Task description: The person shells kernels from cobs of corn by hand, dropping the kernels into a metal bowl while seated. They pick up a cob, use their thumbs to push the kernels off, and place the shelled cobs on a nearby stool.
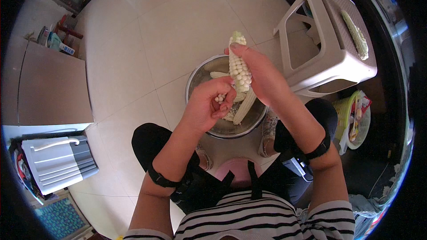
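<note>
My right hand (257, 70) grips an ear of white corn (241, 68), held upright with its pale green tip pointing away from me. Close against the lower part of that ear is my left hand (211, 101), its fingers curled around several loose corn kernels (220, 98). Below both hands a round metal basin (233, 135) stands on the floor between my feet. Several ears of corn lie in it, one of them a long pale ear (245, 108), with loose kernels beside them. My hands hide part of the basin's contents.
At the right stands a plastic stool (333, 56) with another corn piece (355, 35) on its seat. A yellow-green basket (347, 110) with packets is below it. A grey cabinet (53, 83) and a grey-white bin (60, 163) are at the left. Something pink (237, 170) shows beneath me.
</note>
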{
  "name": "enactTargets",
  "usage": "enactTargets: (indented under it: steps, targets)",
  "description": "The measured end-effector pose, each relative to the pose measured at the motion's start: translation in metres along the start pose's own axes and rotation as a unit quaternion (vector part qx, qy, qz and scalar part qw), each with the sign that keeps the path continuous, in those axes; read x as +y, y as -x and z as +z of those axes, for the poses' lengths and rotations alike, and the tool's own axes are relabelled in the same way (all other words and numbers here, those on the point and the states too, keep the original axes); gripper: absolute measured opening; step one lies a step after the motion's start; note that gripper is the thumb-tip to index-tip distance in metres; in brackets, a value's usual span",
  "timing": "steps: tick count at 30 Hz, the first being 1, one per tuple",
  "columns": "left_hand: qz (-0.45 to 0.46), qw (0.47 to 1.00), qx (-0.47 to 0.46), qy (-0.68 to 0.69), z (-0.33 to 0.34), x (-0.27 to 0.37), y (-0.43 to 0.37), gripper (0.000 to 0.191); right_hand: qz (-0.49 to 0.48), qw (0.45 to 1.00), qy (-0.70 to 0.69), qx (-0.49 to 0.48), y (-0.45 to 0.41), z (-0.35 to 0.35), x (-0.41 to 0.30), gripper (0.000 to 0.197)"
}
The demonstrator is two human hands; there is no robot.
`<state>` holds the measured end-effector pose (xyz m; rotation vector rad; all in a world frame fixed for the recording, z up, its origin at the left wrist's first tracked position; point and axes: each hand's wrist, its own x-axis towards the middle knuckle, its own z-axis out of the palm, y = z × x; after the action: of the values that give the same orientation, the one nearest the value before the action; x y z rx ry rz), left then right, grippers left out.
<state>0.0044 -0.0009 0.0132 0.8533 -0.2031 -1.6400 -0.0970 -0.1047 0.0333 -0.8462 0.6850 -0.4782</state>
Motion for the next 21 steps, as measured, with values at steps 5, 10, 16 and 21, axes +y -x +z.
enactTargets:
  steps: [5, 10, 16, 21]
  targets:
    - [-0.007, 0.999, 0.021, -0.044, 0.001, -0.004, -0.001, 0.016, -0.01, 1.0, 0.027, -0.002, -0.003, -0.001, 0.014, 0.03]
    - [-0.007, 0.997, 0.026, -0.074, -0.003, -0.006, -0.001, 0.016, -0.036, 0.998, 0.051, 0.001, -0.003, 0.0, 0.022, 0.027]
    - [0.012, 0.997, 0.052, -0.06, 0.0, -0.006, 0.0, 0.01, 0.023, 0.999, 0.023, -0.03, -0.003, 0.001, 0.018, 0.028]
    - [0.004, 0.999, 0.047, -0.019, 0.006, -0.003, 0.002, 0.01, 0.023, 0.999, 0.014, -0.039, -0.003, 0.0, 0.015, 0.031]
